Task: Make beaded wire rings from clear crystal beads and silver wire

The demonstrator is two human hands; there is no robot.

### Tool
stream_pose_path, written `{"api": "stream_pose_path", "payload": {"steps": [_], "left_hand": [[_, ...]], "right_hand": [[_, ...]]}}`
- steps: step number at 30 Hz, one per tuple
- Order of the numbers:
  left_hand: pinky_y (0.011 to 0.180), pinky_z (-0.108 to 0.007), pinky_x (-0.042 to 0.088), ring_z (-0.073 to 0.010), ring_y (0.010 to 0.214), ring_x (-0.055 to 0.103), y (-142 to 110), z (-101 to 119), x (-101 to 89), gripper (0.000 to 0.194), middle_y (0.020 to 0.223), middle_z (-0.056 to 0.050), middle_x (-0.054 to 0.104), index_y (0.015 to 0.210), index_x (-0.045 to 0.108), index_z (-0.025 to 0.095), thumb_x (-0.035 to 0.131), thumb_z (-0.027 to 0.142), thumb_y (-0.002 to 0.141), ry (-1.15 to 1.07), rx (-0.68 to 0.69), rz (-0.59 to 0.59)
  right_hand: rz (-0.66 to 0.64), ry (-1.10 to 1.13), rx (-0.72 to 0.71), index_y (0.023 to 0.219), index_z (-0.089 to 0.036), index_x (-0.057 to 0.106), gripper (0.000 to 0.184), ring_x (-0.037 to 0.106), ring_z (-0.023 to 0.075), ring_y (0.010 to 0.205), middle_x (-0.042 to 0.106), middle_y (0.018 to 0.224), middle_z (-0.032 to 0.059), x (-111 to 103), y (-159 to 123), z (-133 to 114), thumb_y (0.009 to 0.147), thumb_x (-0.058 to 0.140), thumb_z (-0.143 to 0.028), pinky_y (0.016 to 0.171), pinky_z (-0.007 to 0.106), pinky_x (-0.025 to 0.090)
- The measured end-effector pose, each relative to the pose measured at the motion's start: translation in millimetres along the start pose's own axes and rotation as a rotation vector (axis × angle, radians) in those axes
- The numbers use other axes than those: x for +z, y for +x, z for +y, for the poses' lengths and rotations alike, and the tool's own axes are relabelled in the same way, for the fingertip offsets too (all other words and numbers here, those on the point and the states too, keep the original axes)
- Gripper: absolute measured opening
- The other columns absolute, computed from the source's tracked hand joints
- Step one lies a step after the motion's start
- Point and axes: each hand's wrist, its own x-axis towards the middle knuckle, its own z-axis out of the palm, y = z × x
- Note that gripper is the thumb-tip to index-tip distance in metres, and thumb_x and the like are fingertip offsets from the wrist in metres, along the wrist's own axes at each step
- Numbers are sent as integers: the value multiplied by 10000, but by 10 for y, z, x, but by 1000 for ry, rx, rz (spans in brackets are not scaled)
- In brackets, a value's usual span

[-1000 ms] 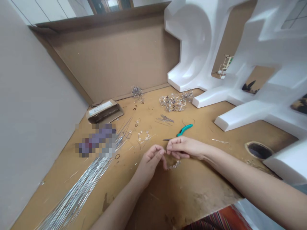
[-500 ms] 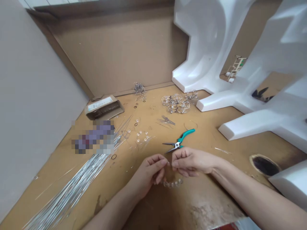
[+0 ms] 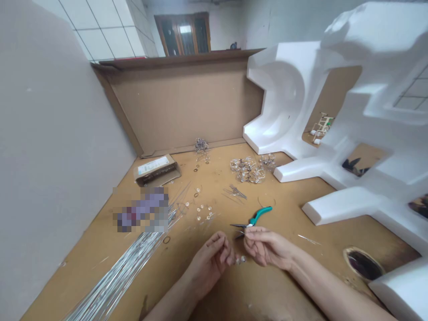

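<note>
My left hand is closed with curled fingers around part of a beaded wire. A few clear beads on it show just beside the fingertips; the rest is hidden by the fingers. My right hand pinches a thin wire end that points left from between thumb and forefinger. Just behind the right hand lie needle-nose pliers with teal handles and opened jaws, partly covered by the hand. Clear beads arranged in a ring lie farther back on the table.
Long silver wires lie in a bundle at left, near a blurred purple item and a small cardboard box. Wire-and-bead rings and cut wires lie behind. White foam packaging stands at right, beside a dark round hole.
The camera has tilted up, so a window and tiled wall now show. My hands have moved apart, and the bead loop that hung below them is now mostly out of sight.
</note>
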Motion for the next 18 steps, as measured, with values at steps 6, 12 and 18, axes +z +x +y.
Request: {"api": "stream_pose_path", "payload": {"steps": [6, 12, 18], "left_hand": [[654, -268, 381, -88, 509, 428, 4, -2, -62, 159, 493, 43, 392, 695, 548, 138, 515, 213, 831, 11, -5, 48], [673, -272, 397, -82, 508, 443, 15, 7, -93, 153, 499, 47, 421, 694, 546, 145, 534, 225, 824, -3, -29, 67], [615, -253, 408, -80, 454, 460, 28, 9, -101, 149, 440, 54, 441, 691, 571, 142, 583, 249, 794, 35, -21, 118]], "right_hand": [[-7, -23, -2, 685, -100, 551, 231, 561, 104, 394, 640, 606, 69, 20, 45, 85, 770, 554, -315, 351, 176, 385], [-43, -72, -17, 796, -104, 564, 197, 575, 85, 401, 665, 656, 46, -32, 55, 47, 747, 613, -289, 368, 152, 397], [99, -189, -125, 789, -97, 560, 253, 580, 93, 403, 664, 623, 62, 24, 79, 70, 719, 651, -322, 354, 139, 352]]}}
